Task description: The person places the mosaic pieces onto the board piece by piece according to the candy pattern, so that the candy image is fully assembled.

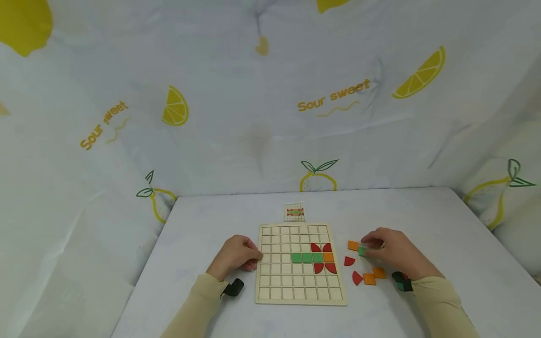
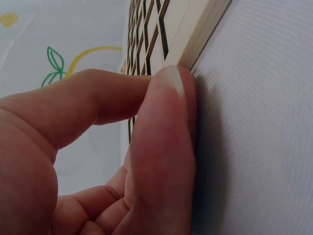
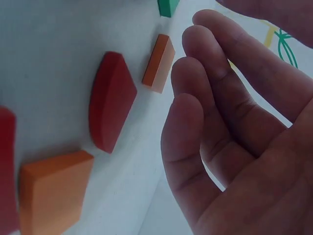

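Observation:
A pale wooden grid board [image 1: 276,280] lies on the table. In its cells are green square tiles [image 1: 307,257], an orange square tile [image 1: 328,257] and several red quarter-round tiles [image 1: 331,268]. At the board's left edge, my left hand [image 1: 235,256] pinches the rim between thumb [image 2: 164,147] and index finger. To the right of the board my right hand [image 1: 390,249] hovers with thumb and fingers apart, beside a loose green square tile [image 1: 361,252]. That tile shows partly at the top of the right wrist view; nothing lies between the fingers there.
Loose orange tiles [image 1: 369,279] and red quarter-round tiles [image 1: 349,261] lie between the board and my right forearm. A small pattern card [image 1: 294,212] stands behind the board. A white cloth with lemon prints [image 1: 236,155] hangs around the table.

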### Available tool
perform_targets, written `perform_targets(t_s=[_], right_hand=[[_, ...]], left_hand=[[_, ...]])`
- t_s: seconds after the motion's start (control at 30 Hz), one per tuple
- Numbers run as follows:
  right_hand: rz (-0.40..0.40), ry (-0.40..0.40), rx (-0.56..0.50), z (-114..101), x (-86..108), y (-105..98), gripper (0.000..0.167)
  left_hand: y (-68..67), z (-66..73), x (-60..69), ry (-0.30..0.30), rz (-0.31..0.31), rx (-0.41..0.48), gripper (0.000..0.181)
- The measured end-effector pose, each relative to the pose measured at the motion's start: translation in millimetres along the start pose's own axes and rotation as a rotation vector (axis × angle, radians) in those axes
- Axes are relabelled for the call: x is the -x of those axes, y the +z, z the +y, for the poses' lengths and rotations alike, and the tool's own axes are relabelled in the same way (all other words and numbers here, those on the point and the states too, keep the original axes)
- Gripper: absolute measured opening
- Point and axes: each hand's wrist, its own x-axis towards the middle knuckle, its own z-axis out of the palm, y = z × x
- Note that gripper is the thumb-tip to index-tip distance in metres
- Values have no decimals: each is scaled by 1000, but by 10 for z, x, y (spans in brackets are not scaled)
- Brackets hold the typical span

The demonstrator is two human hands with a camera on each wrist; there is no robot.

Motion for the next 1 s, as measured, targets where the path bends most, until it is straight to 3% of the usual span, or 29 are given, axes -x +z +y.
perform_targets(t_s=[0.67, 1.0], right_hand=[[-33, 63, 5, 78, -38, -9, 30], [-32, 58, 12, 44, -46, 16, 25]], left_hand=[[-6, -41, -24, 6, -7, -3, 20], [-10, -29, 2, 20, 1, -11, 19]])
